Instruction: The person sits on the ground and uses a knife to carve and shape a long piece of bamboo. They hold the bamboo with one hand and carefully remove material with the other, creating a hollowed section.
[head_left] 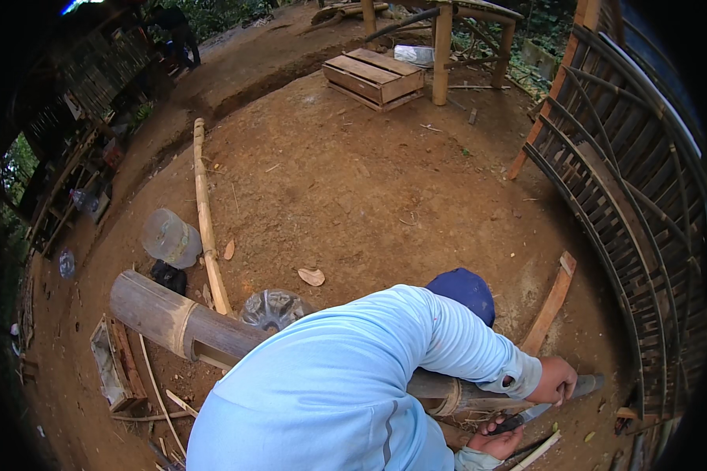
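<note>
A large brown bamboo trunk [145, 310] lies across the ground and passes under my light-blue sleeve [467, 341]. A cut opening shows in its side, left of the sleeve. My right hand [496, 441] is closed on the black handle of a long knife [536, 411]. Its broad blade points to the right, past the bamboo's near end. My left hand [554, 381], with fingers curled, grips the blade farther along. Whether the edge touches the bamboo I cannot tell. Past my left arm shows a rounded dark-blue cloth shape [461, 293].
Beyond the trunk lie a bamboo pole [204, 212], a clear plastic container [171, 238] and a large clear bottle [275, 309]. A wooden plank [550, 304] stands near a slatted bamboo panel [613, 173] at right. A wooden crate [374, 77] is farther off; a person [179, 35] stands far left.
</note>
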Demonstrator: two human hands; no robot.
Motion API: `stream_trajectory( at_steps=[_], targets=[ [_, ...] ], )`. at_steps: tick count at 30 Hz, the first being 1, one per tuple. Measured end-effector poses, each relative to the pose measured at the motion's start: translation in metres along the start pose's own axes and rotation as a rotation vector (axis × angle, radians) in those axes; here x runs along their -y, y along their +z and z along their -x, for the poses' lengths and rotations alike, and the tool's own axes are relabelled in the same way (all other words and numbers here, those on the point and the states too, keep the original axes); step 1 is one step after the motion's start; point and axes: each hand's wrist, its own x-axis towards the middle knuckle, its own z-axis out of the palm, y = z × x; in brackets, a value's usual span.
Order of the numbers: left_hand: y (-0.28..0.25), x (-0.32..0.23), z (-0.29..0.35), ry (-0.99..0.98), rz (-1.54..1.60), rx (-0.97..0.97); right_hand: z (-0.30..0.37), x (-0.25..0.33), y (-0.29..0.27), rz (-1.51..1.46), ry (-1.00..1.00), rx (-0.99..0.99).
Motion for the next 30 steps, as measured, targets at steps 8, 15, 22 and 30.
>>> stream_trajectory(
  at_steps=[8, 15, 22, 30],
  targets=[
    [0.0, 0.001, 0.0, 0.012, -0.013, -0.041, 0.001, 0.002, 0.002, -0.001, -0.016, -0.022],
    [-0.001, -0.001, 0.002, 0.006, -0.012, -0.008, 0.002, 0.002, -0.002, 0.212, -0.12, 0.016],
    [0.008, 0.006, 0.002, 0.036, 0.001, 0.043, 0.006, -0.005, -0.011, 0.36, -0.272, 0.242],
    [0.009, 0.012, 0.001, -0.034, 0.07, 0.077, 0.003, 0.0, -0.013, 0.243, -0.248, 0.29]
  ],
)
